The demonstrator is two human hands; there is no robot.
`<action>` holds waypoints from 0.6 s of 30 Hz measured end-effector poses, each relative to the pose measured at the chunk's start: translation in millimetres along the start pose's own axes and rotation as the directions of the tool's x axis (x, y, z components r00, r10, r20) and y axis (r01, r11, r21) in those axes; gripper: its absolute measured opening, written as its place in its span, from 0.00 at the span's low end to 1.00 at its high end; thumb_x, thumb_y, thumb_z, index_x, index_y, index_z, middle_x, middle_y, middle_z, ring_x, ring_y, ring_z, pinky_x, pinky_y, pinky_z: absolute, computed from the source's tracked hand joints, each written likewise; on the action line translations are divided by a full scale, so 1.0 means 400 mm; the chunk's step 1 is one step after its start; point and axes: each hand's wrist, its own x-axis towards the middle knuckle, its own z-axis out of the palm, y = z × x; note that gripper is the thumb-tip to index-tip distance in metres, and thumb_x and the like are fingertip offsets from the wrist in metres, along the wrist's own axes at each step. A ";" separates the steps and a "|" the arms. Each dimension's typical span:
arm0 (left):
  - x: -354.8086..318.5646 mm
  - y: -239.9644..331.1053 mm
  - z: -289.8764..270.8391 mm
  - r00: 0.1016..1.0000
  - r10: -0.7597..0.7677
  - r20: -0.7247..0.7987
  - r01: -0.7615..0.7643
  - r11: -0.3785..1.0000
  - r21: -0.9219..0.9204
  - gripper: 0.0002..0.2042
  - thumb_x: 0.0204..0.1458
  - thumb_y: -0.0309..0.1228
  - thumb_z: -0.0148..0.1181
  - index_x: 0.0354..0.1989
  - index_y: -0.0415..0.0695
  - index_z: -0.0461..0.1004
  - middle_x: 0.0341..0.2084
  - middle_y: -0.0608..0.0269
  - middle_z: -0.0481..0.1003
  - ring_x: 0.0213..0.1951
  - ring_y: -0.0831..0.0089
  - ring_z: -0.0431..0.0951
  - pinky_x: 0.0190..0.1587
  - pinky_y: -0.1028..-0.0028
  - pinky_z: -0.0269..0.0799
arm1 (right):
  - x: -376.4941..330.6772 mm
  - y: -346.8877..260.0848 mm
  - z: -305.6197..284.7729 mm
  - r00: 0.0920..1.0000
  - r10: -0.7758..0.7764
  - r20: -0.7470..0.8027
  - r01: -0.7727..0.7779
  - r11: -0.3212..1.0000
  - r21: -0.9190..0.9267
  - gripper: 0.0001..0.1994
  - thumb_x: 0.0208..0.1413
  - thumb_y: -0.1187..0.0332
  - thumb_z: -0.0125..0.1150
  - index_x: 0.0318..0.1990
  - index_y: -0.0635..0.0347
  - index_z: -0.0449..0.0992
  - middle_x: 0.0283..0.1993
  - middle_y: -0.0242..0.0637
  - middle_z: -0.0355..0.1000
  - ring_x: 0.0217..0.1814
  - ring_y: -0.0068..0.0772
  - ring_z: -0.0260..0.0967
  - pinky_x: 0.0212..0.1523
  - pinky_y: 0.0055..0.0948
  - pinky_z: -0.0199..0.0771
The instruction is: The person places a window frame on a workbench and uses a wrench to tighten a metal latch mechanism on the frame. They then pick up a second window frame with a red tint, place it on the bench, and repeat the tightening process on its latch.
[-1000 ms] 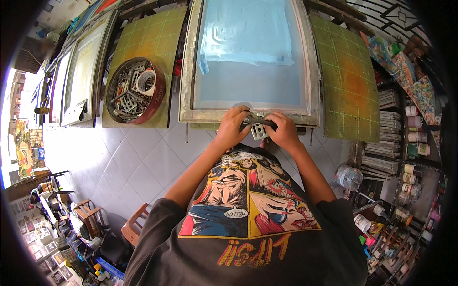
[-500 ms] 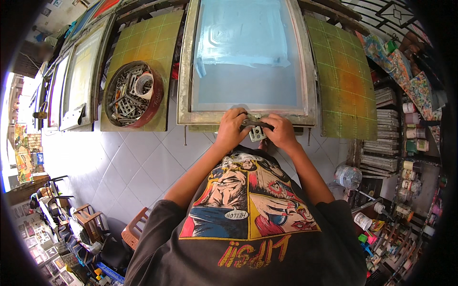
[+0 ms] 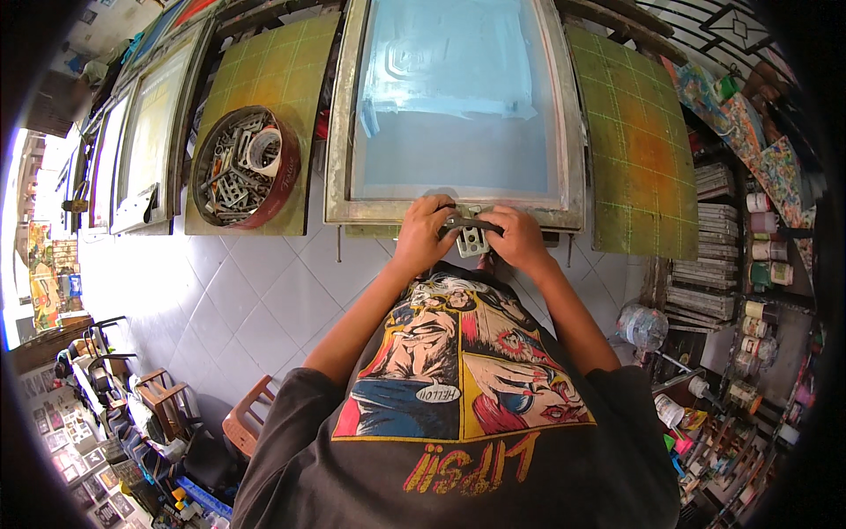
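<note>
Left of you, a gridded yellow-green board (image 3: 273, 66) carries one round dark-red tin (image 3: 286, 181); in the tin, loose metal parts (image 3: 231, 189) and a white tape roll (image 3: 262, 152). Ahead of you, a framed blue screen (image 3: 458, 150) sits over another board (image 3: 370, 232), only its front edge showing; contact unclear. Below you, grey tiled floor (image 3: 273, 295), brown chair (image 3: 249, 414) standing on it, left side.

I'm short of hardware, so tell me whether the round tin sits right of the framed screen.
No, the round tin sits on the grid-marked board left of the framed screen.
</note>
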 end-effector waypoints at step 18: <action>0.015 0.058 -0.029 0.965 0.042 0.260 -0.110 0.962 0.252 0.42 0.33 0.45 0.72 0.59 0.42 0.63 0.55 0.55 0.66 0.59 0.56 0.61 0.62 0.57 0.54 | -0.276 0.210 -0.082 0.511 0.632 -0.583 -0.297 0.766 0.570 0.09 0.57 0.69 0.61 0.42 0.64 0.77 0.31 0.24 0.71 0.28 0.13 0.60 0.28 0.17 0.60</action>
